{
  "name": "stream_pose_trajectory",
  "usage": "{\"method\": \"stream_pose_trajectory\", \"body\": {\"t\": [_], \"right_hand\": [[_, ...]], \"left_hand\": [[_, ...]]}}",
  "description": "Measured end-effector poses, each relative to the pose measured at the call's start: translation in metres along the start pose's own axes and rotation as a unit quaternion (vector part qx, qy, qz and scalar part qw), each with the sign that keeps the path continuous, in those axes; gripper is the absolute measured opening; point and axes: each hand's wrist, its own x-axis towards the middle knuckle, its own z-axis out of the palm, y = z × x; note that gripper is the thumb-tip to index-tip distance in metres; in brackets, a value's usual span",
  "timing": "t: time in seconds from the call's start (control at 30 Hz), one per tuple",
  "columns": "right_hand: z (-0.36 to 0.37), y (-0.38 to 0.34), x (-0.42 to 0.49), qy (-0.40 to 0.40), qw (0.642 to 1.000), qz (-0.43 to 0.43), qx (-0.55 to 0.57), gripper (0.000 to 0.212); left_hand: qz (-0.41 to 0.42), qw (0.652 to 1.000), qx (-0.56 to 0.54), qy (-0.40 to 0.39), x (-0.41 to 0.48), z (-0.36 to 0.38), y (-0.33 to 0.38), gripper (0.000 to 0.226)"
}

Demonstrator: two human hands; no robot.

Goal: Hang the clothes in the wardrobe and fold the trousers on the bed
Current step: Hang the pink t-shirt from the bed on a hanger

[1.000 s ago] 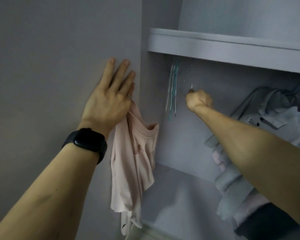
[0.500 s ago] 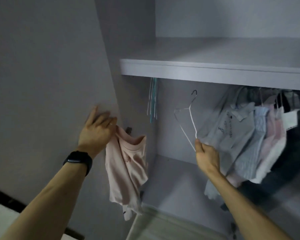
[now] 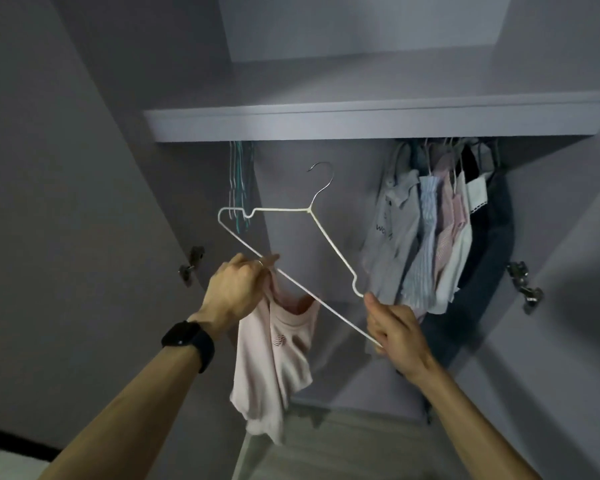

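Note:
A pale pink T-shirt [image 3: 274, 355] hangs from my left hand [image 3: 236, 292], which grips its neckline in front of the open wardrobe. A white wire hanger [image 3: 329, 244] with a metal hook is tilted in the air between my hands. My right hand [image 3: 394, 332] pinches its lower right corner. The hanger's bottom bar runs past the fingers of my left hand, above the shirt's collar. A black watch sits on my left wrist.
Several shirts and dark trousers [image 3: 440, 237] hang at the right under the wardrobe shelf [image 3: 361, 123]. Spare hangers [image 3: 239, 188] hang at the rail's left end. Door hinges [image 3: 191, 265] stick out at both sides. The wardrobe's floor lies below.
My right hand has taken the hanger off the rail and brought it down and left. My left hand has left the door panel and carried the pink shirt up to the hanger's bar.

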Motion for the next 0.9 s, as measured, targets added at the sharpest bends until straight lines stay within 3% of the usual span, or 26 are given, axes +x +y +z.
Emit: {"method": "stream_pose_trajectory", "body": {"t": [0.17, 0.27, 0.47, 0.6, 0.7, 0.8, 0.83, 0.9], "right_hand": [[-0.023, 0.016, -0.004, -0.037, 0.984, -0.034, -0.170, 0.060], [-0.029, 0.016, -0.004, 0.017, 0.987, -0.039, -0.156, 0.056], [-0.031, 0.010, -0.005, 0.023, 0.991, -0.026, -0.133, 0.060], [-0.037, 0.036, -0.007, 0.039, 0.992, -0.002, -0.116, 0.073], [-0.047, 0.048, -0.008, 0.031, 0.985, -0.031, -0.164, 0.066], [-0.054, 0.048, -0.006, -0.008, 0.980, -0.047, -0.194, 0.031], [-0.055, 0.044, -0.005, -0.009, 0.980, -0.043, -0.195, 0.029], [-0.057, 0.034, 0.001, 0.003, 0.981, -0.048, -0.188, 0.044]], "left_hand": [[0.030, 0.998, -0.016, 0.043, 0.009, 0.000, 0.011, 0.030], [0.049, 0.999, -0.018, 0.009, 0.016, 0.000, 0.024, 0.031], [0.008, 0.999, -0.004, -0.048, 0.012, 0.020, 0.024, 0.033], [0.032, 0.997, 0.010, -0.077, 0.009, 0.032, 0.031, 0.039], [0.090, 0.993, 0.062, -0.042, 0.009, 0.033, 0.033, 0.043], [0.201, 0.973, 0.108, 0.027, 0.011, 0.031, 0.039, 0.038], [0.237, 0.963, 0.115, 0.057, 0.013, 0.031, 0.040, 0.040], [0.292, 0.942, 0.134, 0.102, 0.018, 0.030, 0.041, 0.043]]}}
